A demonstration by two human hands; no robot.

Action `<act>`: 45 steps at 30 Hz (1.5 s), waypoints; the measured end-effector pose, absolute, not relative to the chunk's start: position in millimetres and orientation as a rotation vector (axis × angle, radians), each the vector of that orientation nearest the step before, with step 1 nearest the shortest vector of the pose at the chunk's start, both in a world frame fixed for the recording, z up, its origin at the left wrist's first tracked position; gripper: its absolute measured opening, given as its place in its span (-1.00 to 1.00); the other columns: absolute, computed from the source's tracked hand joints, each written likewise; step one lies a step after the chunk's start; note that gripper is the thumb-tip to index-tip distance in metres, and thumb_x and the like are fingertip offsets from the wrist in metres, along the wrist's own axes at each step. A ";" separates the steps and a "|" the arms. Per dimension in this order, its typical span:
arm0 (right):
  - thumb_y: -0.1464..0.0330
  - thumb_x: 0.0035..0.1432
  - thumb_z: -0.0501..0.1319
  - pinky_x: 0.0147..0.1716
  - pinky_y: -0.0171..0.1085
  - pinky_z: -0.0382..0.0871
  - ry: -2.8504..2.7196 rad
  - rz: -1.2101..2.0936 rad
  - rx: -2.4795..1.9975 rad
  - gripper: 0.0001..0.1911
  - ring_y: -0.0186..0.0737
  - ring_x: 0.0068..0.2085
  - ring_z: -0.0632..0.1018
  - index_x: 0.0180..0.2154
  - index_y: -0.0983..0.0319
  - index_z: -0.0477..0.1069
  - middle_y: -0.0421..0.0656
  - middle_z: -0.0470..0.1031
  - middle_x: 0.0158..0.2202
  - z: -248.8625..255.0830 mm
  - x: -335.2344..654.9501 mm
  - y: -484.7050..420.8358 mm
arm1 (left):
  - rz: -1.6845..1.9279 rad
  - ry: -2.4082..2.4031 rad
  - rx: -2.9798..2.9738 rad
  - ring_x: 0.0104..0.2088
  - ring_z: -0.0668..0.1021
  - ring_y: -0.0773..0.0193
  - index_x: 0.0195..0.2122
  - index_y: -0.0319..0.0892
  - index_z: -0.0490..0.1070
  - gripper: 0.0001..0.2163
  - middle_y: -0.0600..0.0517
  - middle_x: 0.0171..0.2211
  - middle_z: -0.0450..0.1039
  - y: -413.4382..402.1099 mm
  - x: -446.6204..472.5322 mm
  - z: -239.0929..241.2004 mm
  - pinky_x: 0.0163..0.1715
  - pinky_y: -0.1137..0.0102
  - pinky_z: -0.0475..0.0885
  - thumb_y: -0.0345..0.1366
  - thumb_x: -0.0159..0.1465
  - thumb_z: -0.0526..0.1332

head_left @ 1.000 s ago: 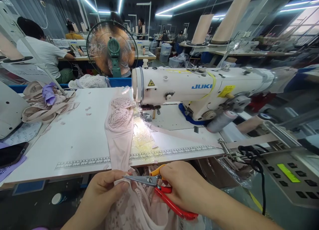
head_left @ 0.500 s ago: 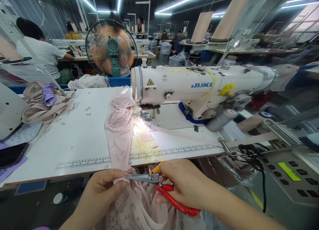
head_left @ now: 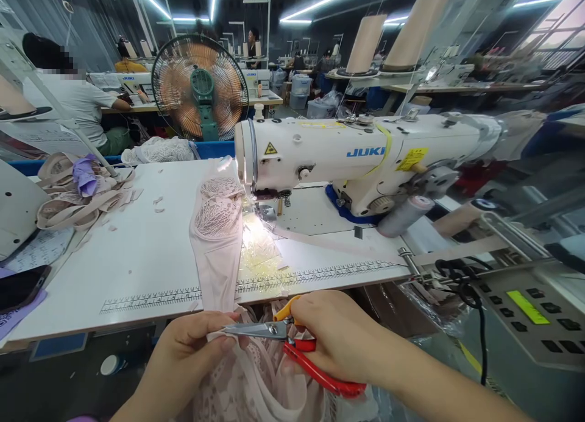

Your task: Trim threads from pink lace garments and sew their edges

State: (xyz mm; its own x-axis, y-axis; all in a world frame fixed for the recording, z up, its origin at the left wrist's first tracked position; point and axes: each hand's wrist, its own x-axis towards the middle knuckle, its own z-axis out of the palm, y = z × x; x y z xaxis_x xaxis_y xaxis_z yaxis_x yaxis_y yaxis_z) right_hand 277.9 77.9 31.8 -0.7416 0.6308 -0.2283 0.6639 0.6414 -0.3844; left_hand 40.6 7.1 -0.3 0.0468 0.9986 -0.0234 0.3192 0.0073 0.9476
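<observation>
My left hand pinches the edge of a pale pink lace garment just below the table's front edge. The garment runs up over the white table to the needle of the white JUKI sewing machine. My right hand is closed on red-handled scissors. Their metal blades point left and meet the fabric right by my left thumb. More pink lace hangs bunched between my arms.
A pile of beige straps and a purple scrap lies at the table's back left, a dark phone at its left edge. A control panel sits to the right. A fan spins behind; a person sits at another machine, back left.
The scissor blades have slid slightly left toward my left thumb. Both hands stay in nearly the same place; the view has shifted a little.
</observation>
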 end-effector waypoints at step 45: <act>0.28 -0.14 0.27 -0.48 -0.32 0.21 2.512 -2.356 1.491 -0.74 -0.31 -0.47 0.29 -0.50 0.19 0.19 -0.24 0.29 -0.50 12.5 201.2 53.2 | 1.367 1.472 1.210 -0.45 0.47 0.30 -0.50 -0.11 0.57 -0.91 0.06 -0.50 0.45 -1.9 54.3 11.0 -0.41 0.50 0.36 -0.25 0.10 0.32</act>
State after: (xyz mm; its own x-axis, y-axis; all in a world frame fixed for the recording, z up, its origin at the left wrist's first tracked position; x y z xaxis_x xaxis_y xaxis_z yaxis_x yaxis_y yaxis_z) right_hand 201.2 53.2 12.5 -0.5320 0.8439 -0.0697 0.1237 -0.0039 -0.9923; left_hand 54.3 -1.9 11.0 -0.2465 0.9671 0.0623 0.1338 -0.0297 0.9906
